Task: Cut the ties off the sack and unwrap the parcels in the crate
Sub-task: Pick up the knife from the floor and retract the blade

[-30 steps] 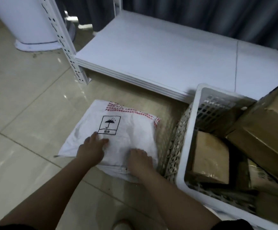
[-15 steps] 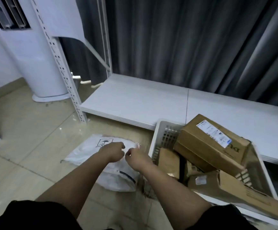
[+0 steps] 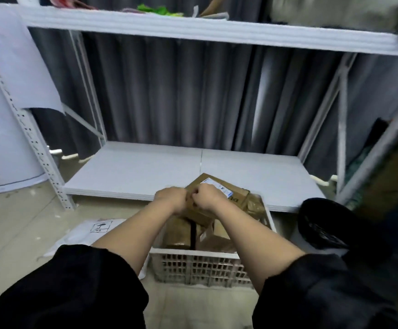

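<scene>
The flat white sack (image 3: pixel 91 233) with a printed umbrella mark lies on the tiled floor at the left, partly hidden by my left arm. Right of it stands the white slotted crate (image 3: pixel 193 264), filled with brown cardboard parcels (image 3: pixel 176 233). The top box (image 3: pixel 237 198) lies tilted and carries a white label. My left hand (image 3: pixel 170 199) and my right hand (image 3: pixel 208 197) are curled into fists. They are knuckle to knuckle over the near edge of that top box. Nothing shows between the fingers, and no ties are visible.
A white metal rack stands ahead, with a low shelf board (image 3: pixel 145 172) just behind the crate and an upper shelf (image 3: pixel 193 29) holding blurred items. A perforated upright (image 3: pixel 27 129) and a white cylinder (image 3: pixel 0 150) are at the left. A black bin (image 3: pixel 321 224) stands right of the crate.
My head has lifted, so the whole rack now shows. Both hands left the sack and moved right, closing into fists together over the top box in the crate.
</scene>
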Demonstrator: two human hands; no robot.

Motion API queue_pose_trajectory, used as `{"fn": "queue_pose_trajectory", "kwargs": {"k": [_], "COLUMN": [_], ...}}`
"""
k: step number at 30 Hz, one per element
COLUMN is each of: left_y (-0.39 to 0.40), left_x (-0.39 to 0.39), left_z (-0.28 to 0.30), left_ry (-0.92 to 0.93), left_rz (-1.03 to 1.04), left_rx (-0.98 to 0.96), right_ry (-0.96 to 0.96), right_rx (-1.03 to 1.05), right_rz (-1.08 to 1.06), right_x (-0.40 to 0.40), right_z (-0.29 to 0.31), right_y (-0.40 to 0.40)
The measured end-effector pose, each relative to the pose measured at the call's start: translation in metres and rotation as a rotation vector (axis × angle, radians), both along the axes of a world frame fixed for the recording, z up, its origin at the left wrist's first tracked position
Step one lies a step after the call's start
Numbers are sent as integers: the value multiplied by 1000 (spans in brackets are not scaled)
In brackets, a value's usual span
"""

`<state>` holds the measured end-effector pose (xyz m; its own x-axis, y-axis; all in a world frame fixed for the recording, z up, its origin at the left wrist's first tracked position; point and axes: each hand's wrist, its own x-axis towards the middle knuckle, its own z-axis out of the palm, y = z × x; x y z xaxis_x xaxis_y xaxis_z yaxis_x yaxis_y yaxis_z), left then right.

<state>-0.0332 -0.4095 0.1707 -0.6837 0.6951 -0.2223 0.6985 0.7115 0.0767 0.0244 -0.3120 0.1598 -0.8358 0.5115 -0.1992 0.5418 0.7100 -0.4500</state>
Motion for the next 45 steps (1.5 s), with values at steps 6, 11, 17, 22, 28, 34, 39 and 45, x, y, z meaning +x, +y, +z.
{"fn": "queue_pose_trajectory", "kwargs": {"k": [6, 11, 17, 22, 28, 34, 39, 45], "left_y": [51, 100, 169, 225, 266, 283, 287, 279], "left_x": [71, 124, 185, 217, 236, 244, 249, 244], "left_z": [11, -4, -52, -113, -203, -296, -364, -407], "left_ry": [14, -29, -161, -333, -535, -640, -683, -789], "left_rz": [-135, -241, -419, -462, -485, -462, -422, -330], "left_rx": [-20, -20, -57, -96, -213, -225, -279, -290], "right_ry": [-18, -49, -186, -287, -399, -502, -545, -523], "right_rx": [45, 28, 23, -70, -196, -222, -223, -274], "right_rz": [-168, -278, -374, -502, -602, -681, -766, -893], "right_x": [83, 149, 220, 265, 293, 315, 329, 336], "right_z": [9, 9, -29, -112, -221, -328, -396, -444], "right_y": [54, 106, 175, 226, 260, 274, 277, 266]}}
